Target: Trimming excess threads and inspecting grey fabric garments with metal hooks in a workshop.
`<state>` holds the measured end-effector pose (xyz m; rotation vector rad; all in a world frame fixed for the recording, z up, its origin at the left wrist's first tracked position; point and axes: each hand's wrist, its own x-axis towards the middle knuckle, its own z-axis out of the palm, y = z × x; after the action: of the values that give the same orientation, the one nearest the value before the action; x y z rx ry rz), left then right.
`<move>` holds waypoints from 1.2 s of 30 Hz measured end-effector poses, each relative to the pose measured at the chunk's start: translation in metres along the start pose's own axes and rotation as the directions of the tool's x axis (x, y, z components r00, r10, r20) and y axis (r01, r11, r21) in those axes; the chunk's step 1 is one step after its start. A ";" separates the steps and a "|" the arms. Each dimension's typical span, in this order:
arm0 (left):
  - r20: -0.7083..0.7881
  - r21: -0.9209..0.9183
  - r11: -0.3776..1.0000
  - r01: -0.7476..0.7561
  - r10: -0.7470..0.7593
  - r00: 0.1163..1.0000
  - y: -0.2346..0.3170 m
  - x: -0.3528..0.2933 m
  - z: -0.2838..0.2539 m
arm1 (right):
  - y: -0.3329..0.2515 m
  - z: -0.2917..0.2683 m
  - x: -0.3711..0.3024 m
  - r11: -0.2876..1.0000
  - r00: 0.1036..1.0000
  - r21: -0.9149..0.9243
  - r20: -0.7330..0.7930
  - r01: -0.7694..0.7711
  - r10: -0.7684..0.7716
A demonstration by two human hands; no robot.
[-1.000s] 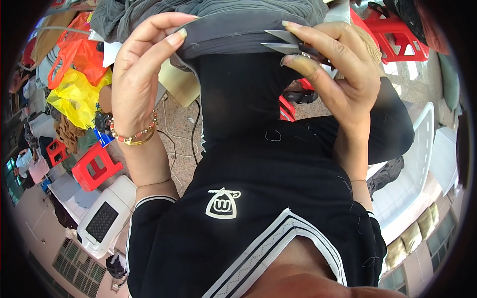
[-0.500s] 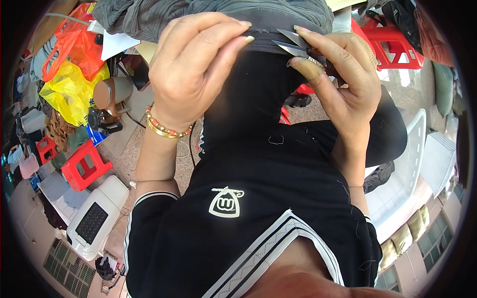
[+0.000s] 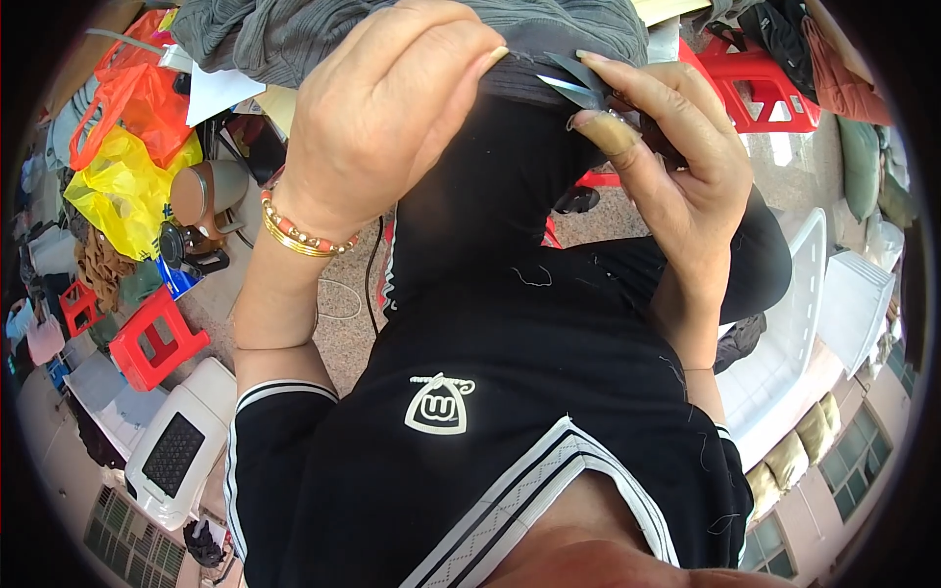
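Note:
My right hand grips small thread snips between thumb and forefinger, their two pointed blades apart and aimed left. A worn, yellowish cover wraps the right thumb tip. My left hand, with bracelets at the wrist, is closed in a pinch just left of the blades. A fine pale thread shows at its fingertips, over the waistband of a dark grey garment. This ribbed, gathered garment lies across my lap at the top; part of it is hidden behind the left hand.
Orange bag and yellow bag lie at left, near a brown and white machine part. Red stools stand at left and upper right. A white plastic tub is at right. A dark cable runs by my leg.
My left hand has risen nearer, and its thumb and forefinger have closed together. The right hand keeps the snips at nearly the same place, blades still apart. The view has shifted slightly.

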<state>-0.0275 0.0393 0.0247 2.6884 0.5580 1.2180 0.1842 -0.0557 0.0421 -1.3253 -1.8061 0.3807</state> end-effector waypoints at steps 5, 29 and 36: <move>0.014 -0.023 1.000 0.020 -0.020 1.000 0.000 0.001 -0.003 | -0.001 -0.002 0.004 1.000 0.999 -0.018 0.045 -0.002 0.003; -0.086 -0.033 0.997 0.074 -0.077 0.993 0.008 -0.001 -0.002 | -0.023 0.007 0.015 0.985 0.998 -0.158 -0.001 -0.068 0.069; -0.041 -0.083 0.986 0.142 -0.146 0.988 0.016 0.001 -0.003 | -0.025 0.008 0.016 0.984 0.998 -0.172 -0.009 -0.057 0.056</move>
<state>-0.0248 0.0252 0.0321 2.5113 0.6817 1.2403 0.1609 -0.0496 0.0614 -1.4972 -1.8341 0.2560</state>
